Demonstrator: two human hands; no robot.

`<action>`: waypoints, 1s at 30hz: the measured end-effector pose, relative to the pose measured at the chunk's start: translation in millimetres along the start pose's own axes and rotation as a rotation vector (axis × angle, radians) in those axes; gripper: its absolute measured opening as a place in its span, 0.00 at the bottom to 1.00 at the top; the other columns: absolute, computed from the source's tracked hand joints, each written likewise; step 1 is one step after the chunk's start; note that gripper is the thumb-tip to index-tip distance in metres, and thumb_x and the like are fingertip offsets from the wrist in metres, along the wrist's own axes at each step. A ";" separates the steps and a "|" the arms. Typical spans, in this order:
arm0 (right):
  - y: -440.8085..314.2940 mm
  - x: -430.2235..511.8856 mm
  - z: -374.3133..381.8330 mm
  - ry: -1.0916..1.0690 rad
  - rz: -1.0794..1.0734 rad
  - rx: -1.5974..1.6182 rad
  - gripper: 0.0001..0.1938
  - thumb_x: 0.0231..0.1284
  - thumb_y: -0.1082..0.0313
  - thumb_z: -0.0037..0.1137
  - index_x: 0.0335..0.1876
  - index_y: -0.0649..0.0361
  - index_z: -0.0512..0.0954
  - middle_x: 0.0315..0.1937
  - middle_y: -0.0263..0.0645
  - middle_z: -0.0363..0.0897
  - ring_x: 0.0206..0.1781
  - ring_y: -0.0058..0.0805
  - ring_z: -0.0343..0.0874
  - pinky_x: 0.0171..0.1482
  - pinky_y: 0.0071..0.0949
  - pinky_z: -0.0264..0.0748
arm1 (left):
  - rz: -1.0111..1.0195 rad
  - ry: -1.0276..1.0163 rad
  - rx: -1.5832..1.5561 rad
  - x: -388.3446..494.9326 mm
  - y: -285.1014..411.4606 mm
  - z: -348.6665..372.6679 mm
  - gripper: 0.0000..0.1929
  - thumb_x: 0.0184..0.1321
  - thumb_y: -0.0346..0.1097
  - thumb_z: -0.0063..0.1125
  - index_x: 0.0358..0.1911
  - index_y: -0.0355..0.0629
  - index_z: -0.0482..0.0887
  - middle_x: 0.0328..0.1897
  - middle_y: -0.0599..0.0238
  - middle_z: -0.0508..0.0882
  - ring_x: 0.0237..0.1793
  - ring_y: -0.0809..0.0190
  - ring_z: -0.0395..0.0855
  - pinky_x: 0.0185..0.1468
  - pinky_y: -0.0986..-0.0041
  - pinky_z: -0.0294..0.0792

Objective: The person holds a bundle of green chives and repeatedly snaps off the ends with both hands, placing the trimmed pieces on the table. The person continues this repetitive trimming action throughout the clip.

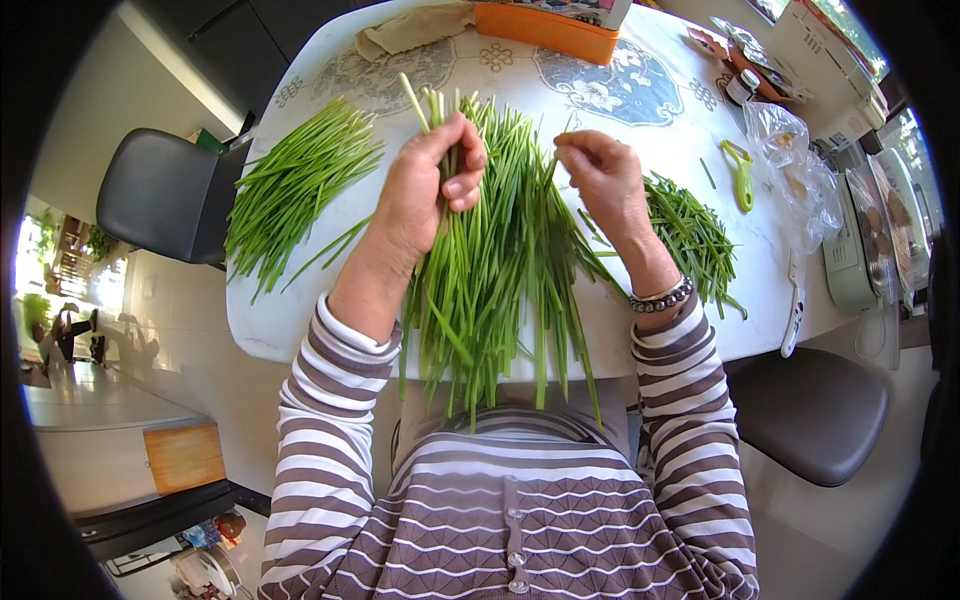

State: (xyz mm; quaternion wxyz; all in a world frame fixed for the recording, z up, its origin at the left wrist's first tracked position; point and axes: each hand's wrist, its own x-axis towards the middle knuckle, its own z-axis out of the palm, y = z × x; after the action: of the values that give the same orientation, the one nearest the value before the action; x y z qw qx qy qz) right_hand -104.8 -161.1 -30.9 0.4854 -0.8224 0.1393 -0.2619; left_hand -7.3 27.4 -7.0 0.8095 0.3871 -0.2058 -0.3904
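Observation:
My left hand [439, 169] is closed around a few garlic chive stalks, their pale ends sticking up past the thumb. Under and beside it spreads a large heap of garlic chives [499, 247], its leaf tips hanging over the table's near edge. My right hand [600, 169], with a beaded bracelet on the wrist, pinches a thin chive blade between thumb and fingers at the heap's right side. To the left lies a neat bundle of chives [304, 191]. A looser pile of short, darker chive pieces [694, 236] lies right of my right forearm.
On the marble-patterned table [300, 330] are a green peeler [741, 176], a clear plastic bag [787, 172], a knife with a white handle [793, 322] and a small bottle [742, 86]. An orange box [547, 34] and a beige cloth [412, 30] lie at the far edge. Chairs flank the table.

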 end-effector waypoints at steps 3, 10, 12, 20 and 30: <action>-9.8 -1.9 -5.6 0.018 0.029 0.358 0.10 0.58 0.71 0.53 0.43 0.63 0.80 0.32 0.33 0.82 0.29 0.15 0.75 0.32 0.16 0.72 | -0.063 0.068 0.005 -1.2 -8.8 3.8 0.10 0.66 0.40 0.47 0.32 0.42 0.75 0.26 0.70 0.75 0.14 0.78 0.60 0.17 0.86 0.55; -19.6 -9.7 -2.1 -0.147 -0.069 0.506 0.11 0.61 0.72 0.49 0.47 0.62 0.79 0.39 0.33 0.81 0.40 0.17 0.77 0.42 0.19 0.74 | -0.096 0.129 0.184 -5.5 -15.2 14.0 0.09 0.65 0.36 0.49 0.40 0.40 0.78 0.33 0.70 0.79 0.15 0.81 0.59 0.17 0.90 0.54; -20.3 -10.7 -0.4 -0.153 -0.093 0.496 0.12 0.61 0.72 0.49 0.48 0.62 0.78 0.40 0.34 0.81 0.42 0.17 0.76 0.44 0.19 0.74 | -0.113 0.148 0.185 -6.7 -16.9 15.8 0.09 0.64 0.37 0.50 0.41 0.40 0.78 0.33 0.71 0.78 0.15 0.81 0.59 0.17 0.90 0.54; -25.2 -14.4 5.1 -0.191 -0.104 0.412 0.12 0.62 0.74 0.49 0.49 0.63 0.78 0.40 0.34 0.80 0.42 0.18 0.76 0.46 0.18 0.73 | -0.033 0.215 0.283 -10.4 -16.7 25.0 0.09 0.62 0.38 0.54 0.39 0.41 0.80 0.18 0.81 0.68 0.14 0.82 0.57 0.17 0.89 0.52; -12.0 0.6 -14.8 0.247 -0.062 0.528 0.08 0.62 0.67 0.53 0.39 0.63 0.79 0.31 0.35 0.81 0.35 0.21 0.81 0.37 0.19 0.76 | 0.033 0.232 -0.016 -6.7 -9.5 6.6 0.08 0.62 0.35 0.55 0.35 0.37 0.78 0.26 0.75 0.73 0.15 0.81 0.56 0.15 0.89 0.54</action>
State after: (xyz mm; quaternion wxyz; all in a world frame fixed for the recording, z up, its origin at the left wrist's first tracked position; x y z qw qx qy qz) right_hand -113.0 -166.2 -14.5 0.6536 -0.6335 0.0990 -0.4020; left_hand -20.1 25.8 -10.6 0.8372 0.4198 -0.1142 -0.3314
